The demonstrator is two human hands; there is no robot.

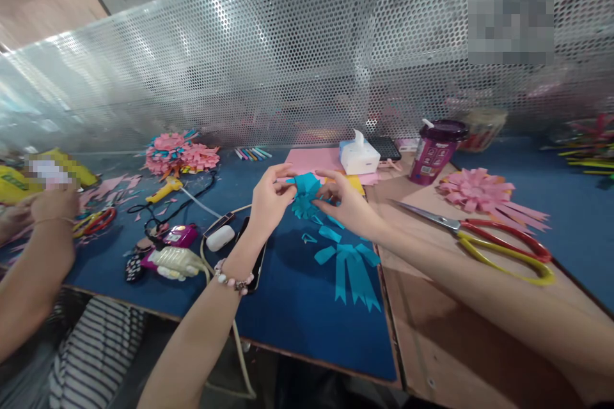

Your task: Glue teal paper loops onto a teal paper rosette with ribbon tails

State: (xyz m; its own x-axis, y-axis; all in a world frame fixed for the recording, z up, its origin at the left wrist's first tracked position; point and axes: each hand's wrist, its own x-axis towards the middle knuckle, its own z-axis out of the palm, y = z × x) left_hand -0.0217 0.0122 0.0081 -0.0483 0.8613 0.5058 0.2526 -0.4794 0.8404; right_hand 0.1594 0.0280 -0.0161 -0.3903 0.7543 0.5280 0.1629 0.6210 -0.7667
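Note:
Between my two hands, above the blue table, is a turquoise paper flower (306,195) with layered, cut petals. My left hand (271,195) pinches its left edge with thumb and fingertips. On the other side, my right hand (348,203) has thumb and fingers curled at the flower's right edge, closed on the paper. Below them lie cut turquoise paper strips (352,268) with notched ends, fanned out on the table. Small turquoise scraps (309,238) are scattered just under the flower.
Large scissors (503,246), a pink paper flower (477,192) and a purple cup (436,150) stand right; a tissue box (359,156) is behind. Left are a yellow glue gun (165,190), pink flowers (180,154), a white case (220,238) and a co-worker's arm (52,249).

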